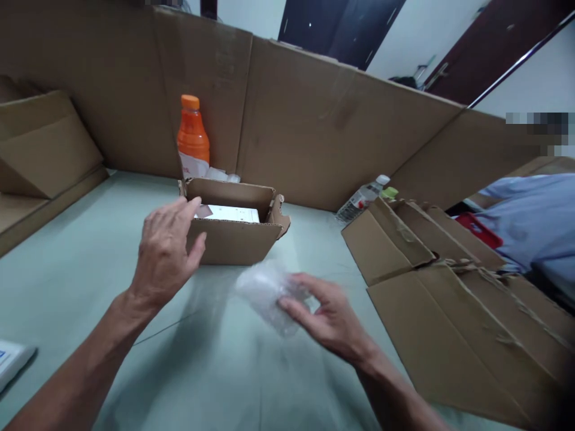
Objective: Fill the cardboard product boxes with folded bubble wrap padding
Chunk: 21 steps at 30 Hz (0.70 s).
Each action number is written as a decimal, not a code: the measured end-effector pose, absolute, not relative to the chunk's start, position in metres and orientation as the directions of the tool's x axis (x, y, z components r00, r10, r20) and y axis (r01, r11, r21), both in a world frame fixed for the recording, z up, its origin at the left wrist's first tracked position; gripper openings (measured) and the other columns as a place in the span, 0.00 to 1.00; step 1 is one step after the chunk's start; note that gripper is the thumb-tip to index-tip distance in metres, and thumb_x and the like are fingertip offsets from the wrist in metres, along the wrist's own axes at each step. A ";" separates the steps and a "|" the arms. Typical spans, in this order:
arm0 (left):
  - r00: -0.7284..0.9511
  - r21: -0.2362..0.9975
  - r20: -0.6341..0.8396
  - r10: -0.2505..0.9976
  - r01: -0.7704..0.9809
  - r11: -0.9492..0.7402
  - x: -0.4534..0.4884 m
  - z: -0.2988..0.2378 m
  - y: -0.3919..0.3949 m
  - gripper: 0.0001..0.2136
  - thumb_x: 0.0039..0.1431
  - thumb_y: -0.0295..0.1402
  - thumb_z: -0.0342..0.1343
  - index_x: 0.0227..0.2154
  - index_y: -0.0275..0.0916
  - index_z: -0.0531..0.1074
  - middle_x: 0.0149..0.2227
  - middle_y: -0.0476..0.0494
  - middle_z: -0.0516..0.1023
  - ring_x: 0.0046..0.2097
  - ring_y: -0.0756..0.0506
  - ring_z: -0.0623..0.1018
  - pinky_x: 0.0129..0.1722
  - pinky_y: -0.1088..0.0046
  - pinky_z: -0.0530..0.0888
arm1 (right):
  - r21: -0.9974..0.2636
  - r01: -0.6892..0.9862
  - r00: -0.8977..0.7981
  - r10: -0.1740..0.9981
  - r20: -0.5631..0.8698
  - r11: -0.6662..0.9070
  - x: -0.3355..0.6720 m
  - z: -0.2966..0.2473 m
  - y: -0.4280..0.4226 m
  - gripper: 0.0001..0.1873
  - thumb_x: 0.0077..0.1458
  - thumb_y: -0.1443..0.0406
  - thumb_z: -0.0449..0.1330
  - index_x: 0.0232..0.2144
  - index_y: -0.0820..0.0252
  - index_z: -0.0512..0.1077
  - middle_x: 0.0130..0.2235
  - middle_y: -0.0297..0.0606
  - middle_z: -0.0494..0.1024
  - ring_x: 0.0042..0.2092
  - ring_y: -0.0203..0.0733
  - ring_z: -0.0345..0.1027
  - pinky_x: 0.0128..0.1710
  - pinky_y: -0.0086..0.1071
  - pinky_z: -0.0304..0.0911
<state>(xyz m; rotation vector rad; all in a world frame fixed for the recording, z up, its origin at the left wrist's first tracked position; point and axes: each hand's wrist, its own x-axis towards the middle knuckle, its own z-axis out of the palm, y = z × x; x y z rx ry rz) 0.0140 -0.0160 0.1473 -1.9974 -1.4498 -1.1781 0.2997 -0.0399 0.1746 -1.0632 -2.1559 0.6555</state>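
A small open cardboard box point(238, 243) stands on the pale green table, and a white box point(231, 214) lies inside it. My left hand point(168, 242) is at the near left corner of the cardboard box, thumb and fingers apart. Its fingertips overlap the rim; I cannot tell whether they touch it. In front of the box, my right hand point(330, 314) pinches a crumpled piece of clear bubble wrap point(269, 293) between thumb and fingers. Motion blurs the wrap somewhat.
Behind the box stands an orange drink bottle point(193, 134) against a tall cardboard wall point(336, 114). A clear bottle point(363, 200) leans at right beside cardboard boxes point(449, 323). Another open carton point(49, 143) is at left, with a white object point(13, 362) near the edge. A person in blue point(534, 209) is beyond.
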 end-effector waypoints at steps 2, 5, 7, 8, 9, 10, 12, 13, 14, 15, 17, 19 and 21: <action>0.093 0.151 0.819 0.566 0.916 -0.371 0.013 0.136 -0.006 0.24 0.63 0.26 0.55 0.62 0.39 0.64 0.48 0.36 0.78 0.51 0.36 0.77 0.55 0.54 0.71 | -0.565 0.579 -0.397 0.809 0.434 0.588 0.294 0.204 -0.014 0.13 0.61 0.59 0.61 0.45 0.59 0.77 0.36 0.35 0.82 0.33 0.38 0.74 0.31 0.27 0.66; 0.064 0.151 0.851 0.522 0.921 -0.359 0.016 0.122 -0.008 0.20 0.62 0.25 0.54 0.58 0.37 0.69 0.45 0.35 0.79 0.48 0.36 0.77 0.52 0.55 0.71 | -0.335 0.762 -0.371 0.797 0.476 0.554 0.277 0.240 0.034 0.20 0.62 0.59 0.60 0.53 0.60 0.74 0.40 0.39 0.82 0.36 0.42 0.74 0.34 0.31 0.66; 0.048 0.157 0.860 0.507 0.922 -0.353 0.019 0.119 -0.012 0.20 0.61 0.24 0.55 0.56 0.35 0.69 0.45 0.34 0.78 0.48 0.36 0.76 0.53 0.55 0.71 | -0.114 0.873 -0.422 0.851 0.314 0.475 0.259 0.256 0.065 0.19 0.61 0.63 0.57 0.53 0.60 0.75 0.41 0.42 0.83 0.39 0.45 0.75 0.37 0.34 0.66; 0.040 0.164 0.861 0.507 0.922 -0.352 0.020 0.119 -0.013 0.19 0.61 0.24 0.55 0.56 0.34 0.70 0.44 0.33 0.78 0.48 0.36 0.76 0.53 0.55 0.70 | 0.012 0.900 -0.430 0.881 0.195 0.436 0.250 0.261 0.078 0.18 0.60 0.66 0.56 0.51 0.60 0.77 0.40 0.44 0.83 0.40 0.47 0.76 0.38 0.35 0.66; 0.033 0.173 0.858 0.512 0.920 -0.350 0.021 0.120 -0.013 0.19 0.61 0.24 0.55 0.55 0.34 0.70 0.44 0.33 0.78 0.48 0.36 0.75 0.54 0.55 0.70 | 0.132 0.903 -0.419 0.905 0.077 0.408 0.240 0.265 0.089 0.16 0.59 0.68 0.56 0.47 0.61 0.78 0.40 0.46 0.83 0.41 0.49 0.76 0.38 0.36 0.66; 0.026 0.184 0.855 0.518 0.918 -0.351 0.022 0.121 -0.013 0.19 0.61 0.23 0.54 0.55 0.33 0.70 0.44 0.34 0.78 0.48 0.36 0.75 0.54 0.55 0.70 | 0.230 0.889 -0.402 0.915 -0.026 0.397 0.229 0.267 0.098 0.16 0.57 0.70 0.56 0.44 0.62 0.80 0.40 0.47 0.83 0.41 0.50 0.77 0.38 0.36 0.66; 0.013 0.205 0.850 0.527 0.913 -0.353 0.022 0.122 -0.012 0.18 0.61 0.23 0.54 0.55 0.34 0.71 0.44 0.35 0.78 0.47 0.37 0.75 0.54 0.55 0.70 | 0.323 0.843 -0.386 0.902 -0.196 0.431 0.211 0.266 0.110 0.15 0.55 0.70 0.58 0.42 0.63 0.81 0.40 0.49 0.83 0.42 0.52 0.77 0.36 0.35 0.65; 0.008 0.212 0.849 0.529 0.911 -0.354 0.022 0.123 -0.011 0.18 0.61 0.23 0.53 0.55 0.34 0.71 0.43 0.35 0.78 0.47 0.37 0.75 0.54 0.56 0.70 | 0.321 0.824 -0.392 0.879 -0.272 0.467 0.203 0.264 0.114 0.15 0.54 0.69 0.59 0.43 0.63 0.81 0.40 0.49 0.83 0.41 0.51 0.77 0.35 0.35 0.65; 0.005 0.215 0.850 0.527 0.910 -0.355 0.022 0.123 -0.010 0.18 0.62 0.23 0.53 0.55 0.34 0.71 0.43 0.35 0.78 0.47 0.37 0.75 0.54 0.56 0.70 | 0.302 0.812 -0.397 0.852 -0.340 0.499 0.196 0.261 0.118 0.15 0.53 0.68 0.61 0.44 0.63 0.81 0.41 0.48 0.83 0.41 0.51 0.77 0.35 0.35 0.65; 0.003 0.215 0.852 0.523 0.910 -0.356 0.022 0.122 -0.010 0.18 0.62 0.24 0.53 0.54 0.33 0.71 0.43 0.35 0.78 0.47 0.37 0.74 0.53 0.56 0.70 | 0.280 0.807 -0.397 0.828 -0.395 0.520 0.191 0.257 0.120 0.16 0.52 0.67 0.63 0.44 0.62 0.81 0.41 0.48 0.83 0.41 0.51 0.77 0.34 0.34 0.64; -0.002 0.215 0.857 0.516 0.910 -0.353 0.022 0.122 -0.008 0.18 0.62 0.24 0.53 0.54 0.33 0.72 0.42 0.35 0.78 0.47 0.37 0.74 0.53 0.56 0.69 | 0.259 0.819 -0.369 0.817 -0.443 0.511 0.186 0.251 0.124 0.18 0.50 0.65 0.66 0.44 0.62 0.81 0.43 0.47 0.83 0.41 0.50 0.77 0.34 0.34 0.64; -0.004 0.216 0.860 0.510 0.909 -0.357 0.021 0.121 -0.007 0.17 0.62 0.24 0.53 0.54 0.34 0.72 0.42 0.35 0.78 0.46 0.38 0.74 0.54 0.56 0.69 | 0.261 0.839 -0.345 0.838 -0.423 0.477 0.186 0.250 0.127 0.18 0.50 0.64 0.66 0.45 0.62 0.80 0.44 0.47 0.83 0.41 0.49 0.76 0.33 0.33 0.63; 0.002 0.210 0.868 0.497 0.905 -0.371 0.021 0.121 -0.006 0.17 0.61 0.23 0.53 0.53 0.34 0.72 0.42 0.36 0.78 0.45 0.39 0.75 0.54 0.57 0.69 | 0.222 0.843 -0.376 0.832 -0.408 0.490 0.191 0.251 0.128 0.17 0.51 0.65 0.65 0.44 0.62 0.80 0.43 0.46 0.83 0.40 0.46 0.76 0.32 0.31 0.61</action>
